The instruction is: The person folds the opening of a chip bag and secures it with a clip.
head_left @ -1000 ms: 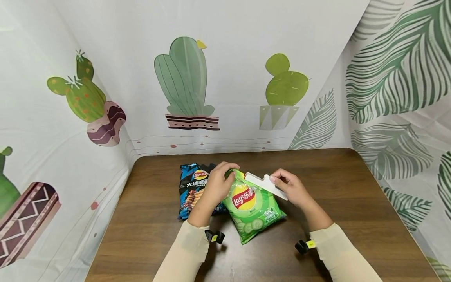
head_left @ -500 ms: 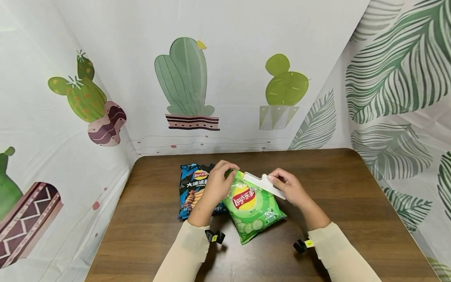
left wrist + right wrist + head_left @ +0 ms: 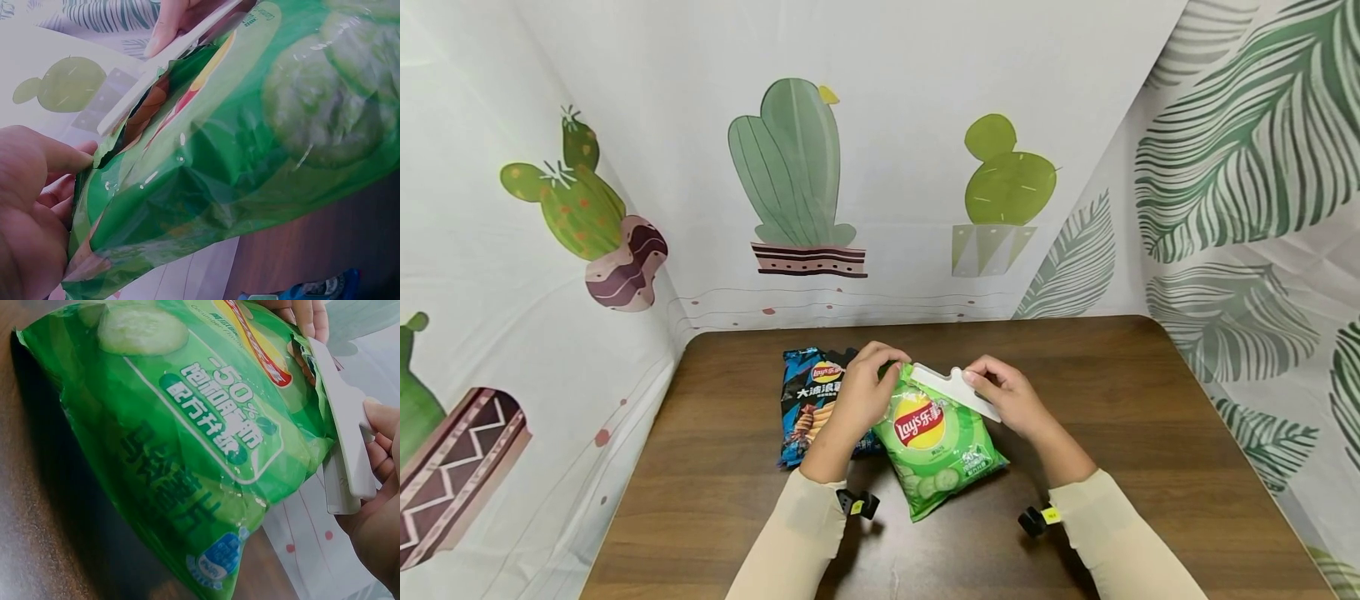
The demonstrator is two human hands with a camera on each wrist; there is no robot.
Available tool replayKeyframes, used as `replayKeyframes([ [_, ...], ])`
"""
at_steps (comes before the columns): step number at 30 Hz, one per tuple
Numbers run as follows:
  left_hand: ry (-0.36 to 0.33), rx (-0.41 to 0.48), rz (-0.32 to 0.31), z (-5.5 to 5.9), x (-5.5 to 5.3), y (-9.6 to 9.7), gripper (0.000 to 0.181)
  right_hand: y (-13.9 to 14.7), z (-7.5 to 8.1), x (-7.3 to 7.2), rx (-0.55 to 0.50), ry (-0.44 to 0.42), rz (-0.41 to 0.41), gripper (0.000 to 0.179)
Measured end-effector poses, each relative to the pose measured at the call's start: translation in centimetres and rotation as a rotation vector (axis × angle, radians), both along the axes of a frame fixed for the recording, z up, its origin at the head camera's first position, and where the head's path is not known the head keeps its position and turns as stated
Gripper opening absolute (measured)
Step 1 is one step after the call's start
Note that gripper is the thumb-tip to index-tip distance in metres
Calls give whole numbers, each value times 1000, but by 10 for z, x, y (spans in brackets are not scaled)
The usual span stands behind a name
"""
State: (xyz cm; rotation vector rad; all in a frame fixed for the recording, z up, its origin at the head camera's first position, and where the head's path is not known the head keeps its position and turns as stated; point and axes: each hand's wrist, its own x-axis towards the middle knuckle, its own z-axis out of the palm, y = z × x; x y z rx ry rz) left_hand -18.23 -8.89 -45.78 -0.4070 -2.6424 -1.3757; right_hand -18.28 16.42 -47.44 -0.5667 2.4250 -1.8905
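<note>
A green bag of potato chips (image 3: 936,458) stands tilted on the table in the head view. My left hand (image 3: 865,390) pinches its upper left corner between thumb and fingers. My right hand (image 3: 1011,396) grips a long white bag clip (image 3: 958,388), thumb on top and fingers beneath. The clip lies along the bag's top edge; in the right wrist view its two arms (image 3: 344,419) stand apart at the outer end. The left wrist view shows the bag's wrinkled, gaping rim (image 3: 147,109) beside the clip. Whether the rim lies wholly between the clip's arms is hard to tell.
A blue and black bag of chips (image 3: 808,417) lies to the left, partly hidden behind my left forearm. Brown wood-grain table (image 3: 715,500) surrounds the bags. A cloth printed with cacti and leaves (image 3: 902,167) hangs behind the table's back edge.
My right hand has slid the white clip leftward along the bag's top edge, closer to the left hand. The left hand keeps its pinch on the corner, nearly still.
</note>
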Motion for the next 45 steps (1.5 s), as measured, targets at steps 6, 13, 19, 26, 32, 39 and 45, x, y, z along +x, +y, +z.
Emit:
replayKeyframes([
  [6, 12, 1, -3, -1, 0, 0, 22, -2, 1, -1, -1, -8, 5, 13],
  [13, 16, -5, 3, -1, -1, 1, 22, -5, 2, -2, -9, -11, 12, 12],
  [19, 27, 2, 6, -2, -1, 1, 21, -7, 4, -2, -10, -18, 19, 13],
  [26, 38, 12, 6, -2, 0, 1, 21, -9, 5, -2, -22, -21, 32, 13],
  [32, 56, 13, 29, -1, -1, 2, 19, -10, 6, -2, -17, -18, 40, 13],
  [39, 74, 29, 52, 0, -1, 2, 19, -8, -9, -10, 3, -22, 37, 13],
  [45, 91, 41, 59, 0, -2, 2, 20, -7, -24, -18, -2, -24, 39, 13],
])
